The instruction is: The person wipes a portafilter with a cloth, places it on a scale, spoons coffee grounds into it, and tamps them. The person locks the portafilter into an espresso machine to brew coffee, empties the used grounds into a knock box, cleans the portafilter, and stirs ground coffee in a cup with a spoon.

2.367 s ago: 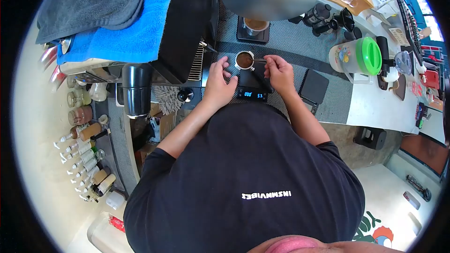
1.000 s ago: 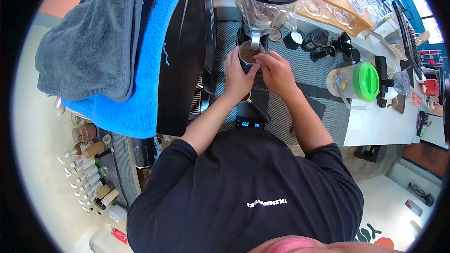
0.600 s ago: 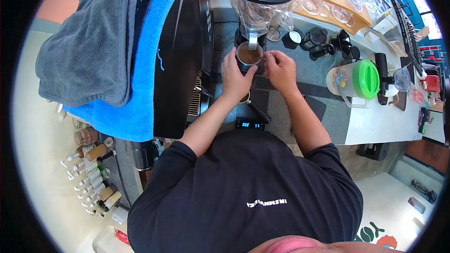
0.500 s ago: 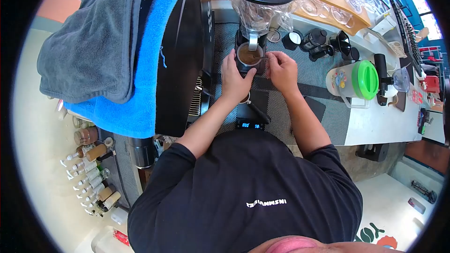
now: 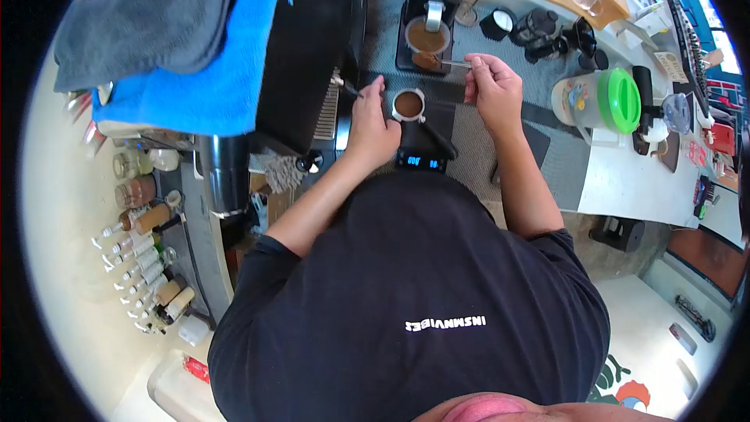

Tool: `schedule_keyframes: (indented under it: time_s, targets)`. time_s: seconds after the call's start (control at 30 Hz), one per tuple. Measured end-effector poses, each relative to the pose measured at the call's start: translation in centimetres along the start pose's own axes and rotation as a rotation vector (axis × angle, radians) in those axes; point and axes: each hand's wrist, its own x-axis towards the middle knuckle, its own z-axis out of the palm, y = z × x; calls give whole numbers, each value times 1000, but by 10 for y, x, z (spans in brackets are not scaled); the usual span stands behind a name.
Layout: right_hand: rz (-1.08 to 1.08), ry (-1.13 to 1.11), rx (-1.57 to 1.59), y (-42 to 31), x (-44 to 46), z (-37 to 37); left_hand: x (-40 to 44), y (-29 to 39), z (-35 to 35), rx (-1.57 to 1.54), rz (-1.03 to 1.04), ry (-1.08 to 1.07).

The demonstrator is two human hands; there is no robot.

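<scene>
A right hand (image 5: 495, 95) pinches a spoon (image 5: 456, 63) of brown grounds (image 5: 425, 61) near a cup (image 5: 447, 42). The left hand (image 5: 372, 126), fingers apart, is beside a portafilter (image 5: 409, 118) on a scale (image 5: 422, 162).

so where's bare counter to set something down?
Best: white counter between the green-lidded pitcher and the front edge. Narrower: the mat strip between scale and right forearm. Crowded: around the coffee cup, with spoon close by, and the black containers along the back.

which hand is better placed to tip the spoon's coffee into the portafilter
Right, most likely: the right hand holds the spoon by its handle, with coffee grounds at the far end. The left hand holds nothing visible and sits beside the portafilter, perhaps better placed to steady it.
</scene>
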Motion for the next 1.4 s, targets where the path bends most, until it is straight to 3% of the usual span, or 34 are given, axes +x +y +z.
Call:
schedule_keyframes:
  time_s: [0.37, 0.5, 0.7, 0.8, 0.9, 1.0, 1.1, 1.2, 1.33, 1.4]
  targets:
    - [66, -29, -130, 98, -53, 7, -32, -2, -13, -87, -45, -13]
    - [58, -35, -212, 89, -59, 8, -33, 4, -18, -93, -22, -17]
    - [-144, -82, -274, 76, -60, 5, -33, -4, -14, -80, -38, -13]
    - [-161, 0, -228, 70, -60, 10, -32, -8, -11, -80, -34, -18]
    - [45, 53, 6, 65, -58, 13, -30, -2, -14, -111, -47, -27]
    - [215, 47, -8, 73, -52, 14, -26, -1, -12, -117, -53, -29]
    - [236, 47, -53, 73, -49, 15, -21, 0, -10, -106, -52, -40]
    - [191, 48, -39, 58, -41, 11, -8, -4, -1, -49, -19, -10]
    - [-71, 130, -74, 7, -20, 12, 29, 6, 15, 60, 137, 111]
    - [-483, 143, -403, -3, 7, 12, 53, 15, 27, 72, 169, 156]
